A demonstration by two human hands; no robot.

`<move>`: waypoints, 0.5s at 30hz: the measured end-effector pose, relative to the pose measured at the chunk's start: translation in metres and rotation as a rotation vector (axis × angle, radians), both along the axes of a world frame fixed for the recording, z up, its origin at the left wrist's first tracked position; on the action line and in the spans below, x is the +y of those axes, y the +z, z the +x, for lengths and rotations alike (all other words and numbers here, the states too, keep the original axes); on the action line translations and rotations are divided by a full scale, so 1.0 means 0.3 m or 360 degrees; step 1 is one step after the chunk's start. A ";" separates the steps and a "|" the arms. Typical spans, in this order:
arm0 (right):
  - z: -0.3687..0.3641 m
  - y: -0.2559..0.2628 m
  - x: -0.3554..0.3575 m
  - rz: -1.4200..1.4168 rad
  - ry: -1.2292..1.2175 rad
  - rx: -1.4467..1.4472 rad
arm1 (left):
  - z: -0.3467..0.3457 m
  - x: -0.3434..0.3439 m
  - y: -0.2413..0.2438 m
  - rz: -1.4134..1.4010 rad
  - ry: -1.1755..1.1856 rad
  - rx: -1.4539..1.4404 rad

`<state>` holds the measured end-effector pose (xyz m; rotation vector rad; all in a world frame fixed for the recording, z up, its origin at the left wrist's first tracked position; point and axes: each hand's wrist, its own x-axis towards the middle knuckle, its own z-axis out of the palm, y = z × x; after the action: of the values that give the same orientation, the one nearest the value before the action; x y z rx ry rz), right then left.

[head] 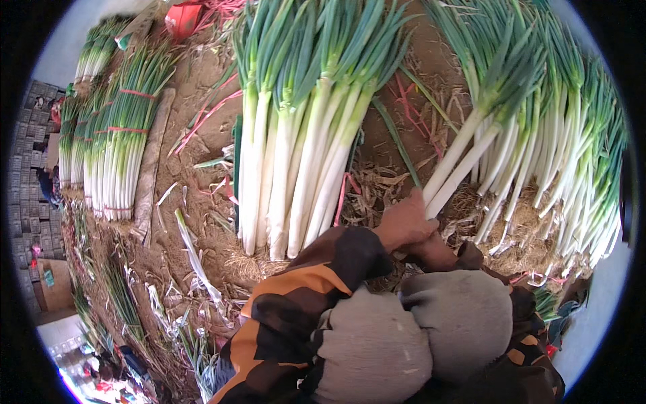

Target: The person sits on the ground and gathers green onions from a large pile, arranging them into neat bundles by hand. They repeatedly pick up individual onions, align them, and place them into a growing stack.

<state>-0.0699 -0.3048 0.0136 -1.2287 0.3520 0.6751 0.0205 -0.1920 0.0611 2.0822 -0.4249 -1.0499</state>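
In the head view, my left hand (405,219) is closed around the lower white ends of green onions (462,156), which slant up to the right with their leaves over other stalks. My right hand (433,251) is just below it, close to the root end of the same stalks; its fingers are largely hidden. Left of my hands lies a heap of thick green onions (303,166), white shafts towards me and green leaves pointing away. A large pile of untied green onions (550,141) with stringy roots spreads to the right.
Green onion bundles tied with red bands (118,151) stand at the left beside a flattened strip (154,166). Pink twine (207,121) and dry leaves (378,187) litter the brown ground. A red container (182,20) is at the top. Loose trimmed stalks (194,252) lie at lower left.
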 end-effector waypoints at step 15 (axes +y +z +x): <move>0.422 0.095 -0.233 0.0881 -0.0961 -0.0179 | -0.315 0.495 0.200 0.0225 0.0231 -0.0645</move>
<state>0.0568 -0.3747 0.0420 -0.5774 0.3850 0.1541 -0.0740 -0.0435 0.1212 2.4193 -0.3970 -0.5847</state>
